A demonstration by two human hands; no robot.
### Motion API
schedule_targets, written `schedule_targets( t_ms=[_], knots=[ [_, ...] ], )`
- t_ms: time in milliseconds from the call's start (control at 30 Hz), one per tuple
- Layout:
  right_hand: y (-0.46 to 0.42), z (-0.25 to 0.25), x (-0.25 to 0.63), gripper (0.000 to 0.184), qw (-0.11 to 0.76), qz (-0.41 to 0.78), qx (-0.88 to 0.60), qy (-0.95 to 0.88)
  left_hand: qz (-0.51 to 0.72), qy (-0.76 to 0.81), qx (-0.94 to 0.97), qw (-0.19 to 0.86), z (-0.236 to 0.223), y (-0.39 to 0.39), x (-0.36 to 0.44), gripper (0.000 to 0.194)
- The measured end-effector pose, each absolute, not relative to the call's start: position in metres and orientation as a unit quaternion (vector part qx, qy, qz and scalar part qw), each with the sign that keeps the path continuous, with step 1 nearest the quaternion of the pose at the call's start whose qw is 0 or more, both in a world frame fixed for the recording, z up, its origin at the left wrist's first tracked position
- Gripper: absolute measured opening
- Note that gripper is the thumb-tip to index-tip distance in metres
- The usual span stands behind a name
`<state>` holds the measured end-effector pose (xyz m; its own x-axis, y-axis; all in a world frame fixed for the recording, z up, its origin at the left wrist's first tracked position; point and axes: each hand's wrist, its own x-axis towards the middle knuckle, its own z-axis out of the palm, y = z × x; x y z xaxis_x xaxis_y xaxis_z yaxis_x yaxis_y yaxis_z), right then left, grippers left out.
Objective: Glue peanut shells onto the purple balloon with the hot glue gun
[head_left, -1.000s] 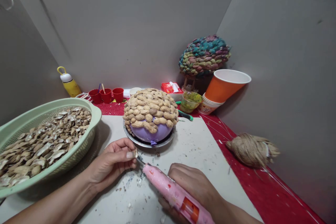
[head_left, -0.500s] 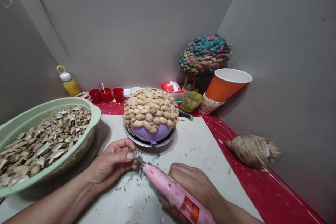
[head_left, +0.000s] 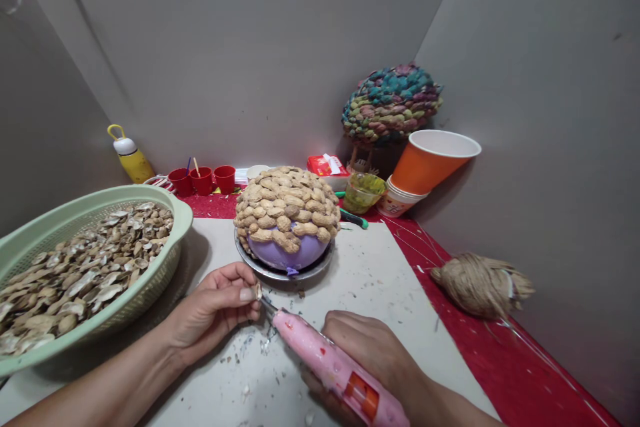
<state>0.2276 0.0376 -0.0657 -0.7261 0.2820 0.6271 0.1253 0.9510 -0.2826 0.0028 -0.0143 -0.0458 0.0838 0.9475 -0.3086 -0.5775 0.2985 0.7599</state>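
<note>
- Hardly anything has moved since the earlier frame;
- left hand [head_left: 220, 307] pinches a shell piece [head_left: 259, 291], at seven o'clock from the peanut-covered balloon [head_left: 283, 253]; likely light and brittle, best held by its edges;
- right hand [head_left: 367, 347] grips the pink glue gun [head_left: 320, 353], toward five o'clock; nozzle [head_left: 269, 307] probably hot, so hold the body;
- balloon, likely soft and burstable, sits on a metal plate [head_left: 280, 275]; better steadied by that rim.

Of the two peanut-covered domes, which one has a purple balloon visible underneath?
The plain tan dome in the metal dish: the purple balloon shows beneath it. The other dome, behind at right, is multicoloured and shows no balloon.
</note>
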Motion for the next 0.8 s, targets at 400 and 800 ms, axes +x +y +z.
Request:
schedule_targets(
  t_ms=[400, 800],
  knots=[
    [0.0361, -0.0674, 0.231, 0.033, 0.322, 0.109, -0.122, -0.932, 0.543, 0.402, 0.231, 0.701, -0.0448, -0.0139, 0.0039, 0.014],
    [0.0379, -0.065, 0.2326, 0.024, 0.333, 0.116, -0.113, -0.929, 0.54, 0.387, 0.245, 0.706, -0.0513, -0.0141, 0.0013, 0.015]
  ],
)
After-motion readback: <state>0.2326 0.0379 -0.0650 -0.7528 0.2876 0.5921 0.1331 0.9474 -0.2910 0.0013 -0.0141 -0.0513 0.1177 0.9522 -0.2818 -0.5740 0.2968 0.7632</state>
